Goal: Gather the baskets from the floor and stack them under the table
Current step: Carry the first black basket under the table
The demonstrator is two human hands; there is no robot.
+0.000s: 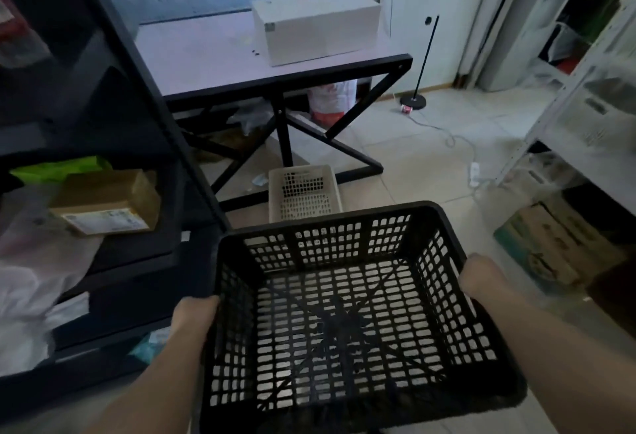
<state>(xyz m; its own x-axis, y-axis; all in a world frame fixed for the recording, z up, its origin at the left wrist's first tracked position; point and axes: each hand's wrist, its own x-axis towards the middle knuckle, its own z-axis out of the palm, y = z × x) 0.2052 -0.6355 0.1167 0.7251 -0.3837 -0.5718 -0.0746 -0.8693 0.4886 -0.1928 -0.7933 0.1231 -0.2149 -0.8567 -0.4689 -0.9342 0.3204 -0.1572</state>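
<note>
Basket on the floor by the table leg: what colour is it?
Cream-white basket, seen in the head view.

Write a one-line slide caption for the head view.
Both hands, left and right, carry a black basket toward a beige basket by the table.

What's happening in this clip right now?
A person is carrying an empty black basket with both hands, the left hand gripping its left rim and the right hand its right rim. They face a table with a white box on top. A cream basket sits on the floor by the table's black legs. The black basket is held in the air, not yet set down or stacked.
</note>
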